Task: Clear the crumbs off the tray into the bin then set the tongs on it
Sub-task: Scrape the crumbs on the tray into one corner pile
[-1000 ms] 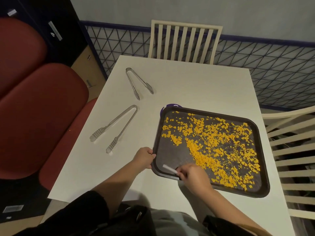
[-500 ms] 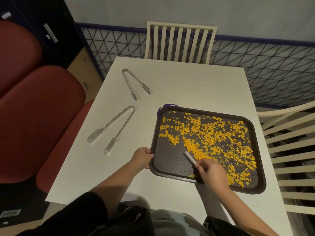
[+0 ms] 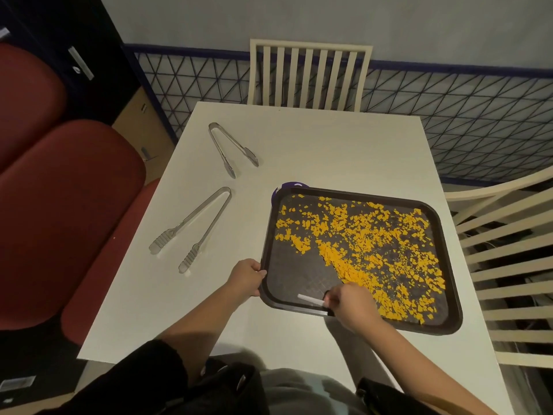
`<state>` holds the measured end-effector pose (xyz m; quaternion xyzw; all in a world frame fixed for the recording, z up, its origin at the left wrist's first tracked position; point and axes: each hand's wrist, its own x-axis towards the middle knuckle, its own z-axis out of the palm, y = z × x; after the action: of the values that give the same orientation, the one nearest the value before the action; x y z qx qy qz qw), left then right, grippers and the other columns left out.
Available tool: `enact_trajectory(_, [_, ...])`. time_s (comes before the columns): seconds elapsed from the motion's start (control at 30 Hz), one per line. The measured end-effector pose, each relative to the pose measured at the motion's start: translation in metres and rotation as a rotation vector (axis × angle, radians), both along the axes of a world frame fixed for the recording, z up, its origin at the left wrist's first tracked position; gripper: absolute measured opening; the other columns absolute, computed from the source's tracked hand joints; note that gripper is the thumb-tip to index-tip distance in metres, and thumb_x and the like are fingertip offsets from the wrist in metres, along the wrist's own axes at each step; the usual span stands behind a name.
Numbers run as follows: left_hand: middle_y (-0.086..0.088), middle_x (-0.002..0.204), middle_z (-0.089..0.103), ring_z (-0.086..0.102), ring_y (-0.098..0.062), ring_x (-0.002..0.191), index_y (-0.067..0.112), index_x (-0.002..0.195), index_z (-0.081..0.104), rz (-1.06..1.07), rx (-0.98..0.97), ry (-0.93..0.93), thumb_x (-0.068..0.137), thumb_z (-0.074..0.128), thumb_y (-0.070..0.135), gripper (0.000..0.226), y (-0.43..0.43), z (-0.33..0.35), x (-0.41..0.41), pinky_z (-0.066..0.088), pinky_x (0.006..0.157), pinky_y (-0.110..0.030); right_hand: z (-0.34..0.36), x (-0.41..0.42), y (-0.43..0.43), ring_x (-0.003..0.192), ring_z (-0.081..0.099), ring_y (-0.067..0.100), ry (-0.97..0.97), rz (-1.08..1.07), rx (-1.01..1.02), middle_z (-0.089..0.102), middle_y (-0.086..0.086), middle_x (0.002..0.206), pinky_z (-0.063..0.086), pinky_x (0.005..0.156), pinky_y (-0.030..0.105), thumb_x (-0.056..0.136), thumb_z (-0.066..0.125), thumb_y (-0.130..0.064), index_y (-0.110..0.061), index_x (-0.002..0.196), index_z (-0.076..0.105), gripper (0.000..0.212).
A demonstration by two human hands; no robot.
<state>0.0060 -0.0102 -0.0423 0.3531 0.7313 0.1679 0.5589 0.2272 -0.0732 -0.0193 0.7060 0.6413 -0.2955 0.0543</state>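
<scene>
A dark brown tray point(image 3: 446, 235) lies on the white table point(image 3: 329, 148), strewn with orange crumbs point(image 3: 368, 253) heaped into a diagonal ridge. My left hand point(image 3: 247, 277) grips the tray's near-left rim. My right hand point(image 3: 351, 304) sits over the tray's near edge and holds a small tool with a white handle point(image 3: 309, 300) that points left. Two metal tongs lie on the table left of the tray: the larger tongs point(image 3: 193, 229) nearer me, the smaller tongs point(image 3: 232, 148) farther away. No bin is in view.
A purple object point(image 3: 287, 187) peeks out from under the tray's far-left corner. Cream slatted chairs stand at the far side point(image 3: 308, 73) and the right side point(image 3: 505, 244). A red cushioned bench point(image 3: 65, 205) runs along the left.
My right hand has drawn back from the tray's middle to its near edge, and the white handle now points left. The crumb ridge lies farther right. My left hand stays on the rim.
</scene>
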Motion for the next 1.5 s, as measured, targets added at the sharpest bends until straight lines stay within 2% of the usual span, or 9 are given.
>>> enact_trajectory(0.1, [-0.012, 0.083, 0.059, 0.060, -0.028, 0.080, 0.010, 0.076, 0.052, 0.007, 0.001, -0.004, 0.095, 0.051, 0.004, 0.019, 0.000, 0.000, 0.000, 0.058, 0.073, -0.040, 0.001, 0.027, -0.013, 0.091, 0.054, 0.021, -0.114, 0.003, 0.067, 0.056, -0.006, 0.076, 0.035, 0.072, 0.031, 0.086, 0.054, -0.013, -0.036, 0.073, 0.061, 0.028])
enact_trajectory(0.2, [-0.012, 0.082, 0.059, 0.060, -0.029, 0.080, 0.010, 0.076, 0.052, -0.005, 0.004, -0.001, 0.094, 0.051, 0.004, 0.020, 0.001, 0.002, 0.000, 0.058, 0.069, -0.038, -0.002, 0.051, -0.020, 0.084, 0.049, 0.020, -0.099, -0.100, 0.136, 0.069, -0.004, 0.083, 0.029, 0.069, 0.031, 0.088, 0.057, -0.014, -0.031, 0.074, 0.067, 0.023])
enact_trajectory(0.47, [-0.009, 0.080, 0.060, 0.061, -0.023, 0.072, 0.010, 0.078, 0.052, -0.039, 0.000, 0.047, 0.095, 0.051, 0.006, 0.018, 0.002, 0.005, 0.001, 0.058, 0.061, -0.032, 0.004, 0.016, -0.017, 0.088, 0.057, 0.016, 0.150, -0.046, 0.093, 0.067, -0.005, 0.083, 0.046, 0.081, 0.030, 0.088, 0.058, -0.017, -0.025, 0.081, 0.071, 0.018])
enact_trajectory(0.6, [-0.007, 0.078, 0.060, 0.061, -0.018, 0.068, 0.011, 0.080, 0.053, -0.049, 0.002, 0.056, 0.096, 0.051, 0.007, 0.016, 0.000, 0.010, 0.002, 0.054, 0.055, -0.027, 0.006, 0.002, -0.006, 0.088, 0.047, 0.019, 0.034, 0.102, 0.148, 0.042, -0.013, 0.063, 0.031, 0.075, 0.031, 0.092, 0.052, -0.016, -0.023, 0.092, 0.070, 0.019])
enact_trajectory(0.77, [-0.009, 0.079, 0.060, 0.059, -0.019, 0.067, 0.011, 0.077, 0.052, -0.020, 0.003, 0.042, 0.095, 0.051, 0.006, 0.019, -0.001, 0.010, 0.002, 0.057, 0.060, -0.032, -0.003, 0.039, 0.007, 0.084, 0.052, 0.017, -0.089, -0.049, 0.329, 0.068, -0.004, 0.081, 0.040, 0.083, 0.032, 0.091, 0.058, -0.020, -0.023, 0.089, 0.071, 0.014])
enact_trajectory(1.0, [-0.008, 0.073, 0.057, 0.057, -0.018, 0.062, 0.009, 0.077, 0.050, 0.003, -0.003, 0.038, 0.096, 0.049, 0.003, 0.020, -0.002, 0.016, 0.006, 0.054, 0.056, -0.029, 0.002, 0.050, 0.019, 0.077, 0.053, 0.021, -0.071, -0.165, 0.398, 0.069, 0.000, 0.077, 0.042, 0.079, 0.036, 0.090, 0.058, -0.021, -0.021, 0.083, 0.070, 0.013])
enact_trajectory(1.13, [-0.007, 0.071, 0.055, 0.055, -0.017, 0.060, 0.011, 0.073, 0.049, 0.015, -0.008, 0.036, 0.096, 0.048, 0.001, 0.025, -0.002, 0.021, 0.009, 0.053, 0.051, -0.027, 0.001, 0.001, 0.015, 0.090, 0.055, 0.022, 0.090, 0.042, 0.305, 0.070, 0.000, 0.086, 0.039, 0.088, 0.035, 0.093, 0.052, -0.030, -0.021, 0.092, 0.071, 0.021])
enact_trajectory(1.27, [-0.008, 0.072, 0.055, 0.056, -0.017, 0.061, 0.010, 0.075, 0.051, 0.027, -0.005, 0.053, 0.097, 0.048, 0.002, 0.023, -0.003, 0.025, 0.011, 0.052, 0.044, -0.021, -0.011, -0.021, 0.027, 0.094, 0.055, 0.024, 0.020, 0.193, 0.308, 0.070, 0.003, 0.088, 0.038, 0.086, 0.036, 0.092, 0.052, -0.021, -0.020, 0.093, 0.070, 0.018])
enact_trajectory(1.5, [-0.008, 0.076, 0.059, 0.060, -0.015, 0.064, 0.008, 0.082, 0.056, 0.050, -0.026, 0.020, 0.097, 0.048, 0.003, 0.018, -0.003, 0.023, 0.010, 0.054, 0.050, -0.023, -0.012, 0.043, 0.061, 0.088, 0.058, 0.024, -0.087, -0.060, 0.408, 0.072, 0.003, 0.085, 0.040, 0.082, 0.037, 0.091, 0.053, -0.018, -0.019, 0.088, 0.072, 0.019])
